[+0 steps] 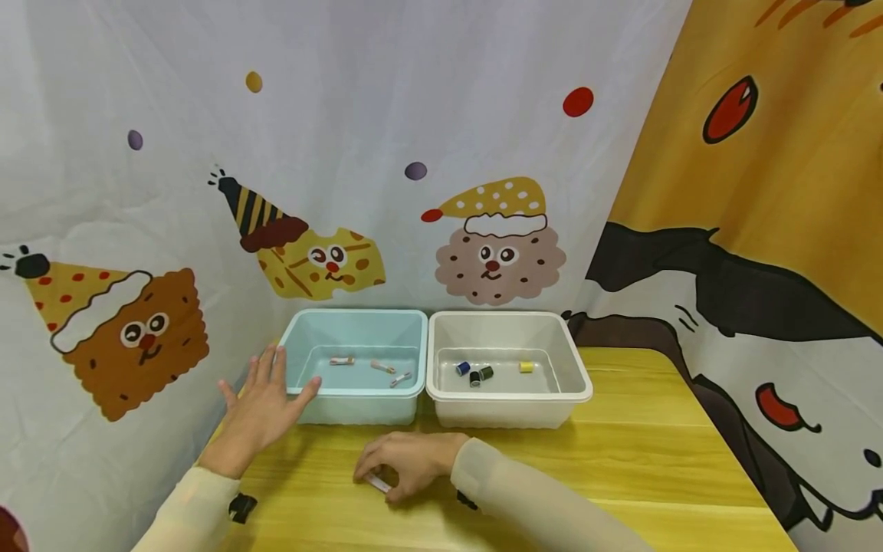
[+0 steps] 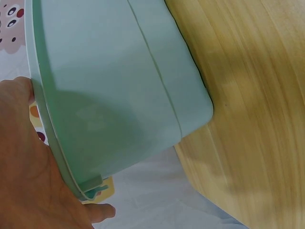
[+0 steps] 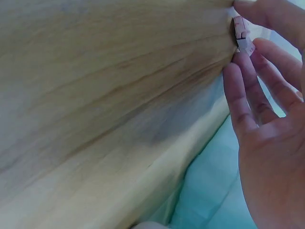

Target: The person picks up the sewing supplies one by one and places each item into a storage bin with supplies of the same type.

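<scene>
My right hand (image 1: 407, 464) is low at the table in front of the bins. Between its thumb and fingers it pinches a small pink-and-white oblong bundle (image 1: 377, 483), which shows reddish marks in the right wrist view (image 3: 241, 33). My left hand (image 1: 258, 418), fingers spread and straight, rests at the near left corner of the light blue bin (image 1: 355, 394), against its rim in the left wrist view. Inside that bin lie three similar small bundles: one at left (image 1: 341, 360), one in the middle (image 1: 382, 367) and one at right (image 1: 401, 379).
Right beside the blue bin stands a white bin (image 1: 510, 397). It holds thread spools: blue (image 1: 463, 369), black (image 1: 474, 379), dark green (image 1: 486, 372) and yellow (image 1: 526, 367). Both bins stand on a wooden table (image 1: 648, 460), with a printed cloth (image 1: 483, 100) hanging behind.
</scene>
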`<state>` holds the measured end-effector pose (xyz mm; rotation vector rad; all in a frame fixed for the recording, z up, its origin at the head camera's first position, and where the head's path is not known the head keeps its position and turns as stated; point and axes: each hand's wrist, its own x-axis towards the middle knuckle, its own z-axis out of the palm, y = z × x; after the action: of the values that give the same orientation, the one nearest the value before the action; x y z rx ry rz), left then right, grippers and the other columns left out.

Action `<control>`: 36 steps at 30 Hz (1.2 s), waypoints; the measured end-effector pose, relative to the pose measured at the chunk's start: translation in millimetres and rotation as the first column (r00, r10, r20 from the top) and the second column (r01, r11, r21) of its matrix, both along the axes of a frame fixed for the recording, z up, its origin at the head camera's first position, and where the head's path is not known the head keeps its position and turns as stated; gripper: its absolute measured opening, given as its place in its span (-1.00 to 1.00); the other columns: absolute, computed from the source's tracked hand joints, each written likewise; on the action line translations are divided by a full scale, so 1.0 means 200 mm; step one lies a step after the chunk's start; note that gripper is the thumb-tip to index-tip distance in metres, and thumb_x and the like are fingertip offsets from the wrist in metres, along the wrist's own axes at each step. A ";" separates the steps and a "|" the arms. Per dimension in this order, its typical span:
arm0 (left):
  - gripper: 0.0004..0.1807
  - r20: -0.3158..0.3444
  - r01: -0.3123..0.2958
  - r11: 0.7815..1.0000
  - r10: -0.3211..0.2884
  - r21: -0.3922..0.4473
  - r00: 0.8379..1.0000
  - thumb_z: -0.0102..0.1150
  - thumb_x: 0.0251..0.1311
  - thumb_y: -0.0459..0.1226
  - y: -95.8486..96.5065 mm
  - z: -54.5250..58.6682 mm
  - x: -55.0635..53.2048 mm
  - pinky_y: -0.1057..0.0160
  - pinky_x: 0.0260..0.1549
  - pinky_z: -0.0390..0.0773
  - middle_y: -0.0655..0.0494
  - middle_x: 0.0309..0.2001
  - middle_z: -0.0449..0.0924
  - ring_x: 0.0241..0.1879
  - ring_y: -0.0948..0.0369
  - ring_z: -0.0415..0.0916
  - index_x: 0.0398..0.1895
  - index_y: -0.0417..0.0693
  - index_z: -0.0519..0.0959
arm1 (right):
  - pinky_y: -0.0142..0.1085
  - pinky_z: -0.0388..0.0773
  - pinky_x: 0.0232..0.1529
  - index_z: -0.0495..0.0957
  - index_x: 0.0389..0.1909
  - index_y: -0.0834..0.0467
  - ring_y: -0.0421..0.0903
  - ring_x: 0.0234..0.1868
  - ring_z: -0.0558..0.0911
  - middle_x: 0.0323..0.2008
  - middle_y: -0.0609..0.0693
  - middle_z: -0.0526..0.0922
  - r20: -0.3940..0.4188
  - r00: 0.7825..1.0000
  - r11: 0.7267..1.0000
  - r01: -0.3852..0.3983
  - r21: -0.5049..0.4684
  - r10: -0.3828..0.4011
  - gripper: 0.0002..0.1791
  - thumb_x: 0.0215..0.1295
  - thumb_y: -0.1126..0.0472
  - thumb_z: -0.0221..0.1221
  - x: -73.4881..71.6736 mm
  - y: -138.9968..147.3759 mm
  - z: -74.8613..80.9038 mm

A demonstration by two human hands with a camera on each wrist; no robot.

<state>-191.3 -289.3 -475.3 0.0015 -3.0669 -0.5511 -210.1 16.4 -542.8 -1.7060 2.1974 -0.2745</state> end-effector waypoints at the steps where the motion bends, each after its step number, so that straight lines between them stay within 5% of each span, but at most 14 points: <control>1: 0.35 -0.001 0.000 1.000 0.000 0.001 1.000 -0.19 0.66 0.58 0.00 0.00 0.00 -0.97 0.49 -0.46 -0.48 0.92 -0.29 0.85 -0.60 -0.31 0.94 -0.35 -0.22 | -0.66 0.42 0.50 0.65 0.63 -0.08 -0.47 0.46 0.59 0.57 -0.25 0.66 0.007 1.000 1.000 0.004 0.002 -0.004 -0.31 0.53 0.05 0.55 0.00 0.00 0.00; 9: 0.35 -0.001 -0.002 1.000 0.002 0.008 1.000 -0.20 0.65 0.59 0.00 0.00 0.00 -0.97 0.48 -0.50 -0.45 0.92 -0.33 0.86 -0.59 -0.34 0.94 -0.33 -0.21 | -0.78 0.49 0.10 0.71 0.56 -0.02 -0.51 0.07 0.61 0.39 -0.20 0.72 0.024 0.999 0.999 0.023 -0.031 -0.022 -0.38 0.54 0.08 0.56 -0.01 0.03 -0.01; 18: 0.36 0.001 -0.004 1.000 0.004 0.000 1.000 -0.20 0.64 0.59 0.00 -0.01 0.00 -0.97 0.49 -0.47 -0.45 0.92 -0.32 0.86 -0.59 -0.33 0.94 -0.33 -0.22 | -0.81 0.44 0.09 0.78 0.48 -0.05 -0.54 0.04 0.62 0.29 -0.22 0.75 -0.027 0.999 0.998 0.039 -0.057 -0.041 -0.43 0.52 -0.01 0.59 0.00 0.04 0.00; 36: 0.36 -0.015 0.000 1.000 0.000 0.001 1.000 -0.19 0.65 0.58 0.00 0.00 0.00 -0.98 0.48 -0.45 -0.46 0.92 -0.27 0.85 -0.60 -0.30 0.94 -0.35 -0.19 | -0.71 0.60 0.20 0.78 0.45 0.05 -0.43 0.09 0.77 0.24 -0.16 0.78 0.001 0.999 0.982 0.054 -0.181 -0.055 -0.42 0.46 0.06 0.61 0.00 0.08 0.04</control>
<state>-191.2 -290.2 -476.0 -0.0030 -3.0522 -0.5500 -210.8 33.2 -535.1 -1.7406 2.2855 -0.4987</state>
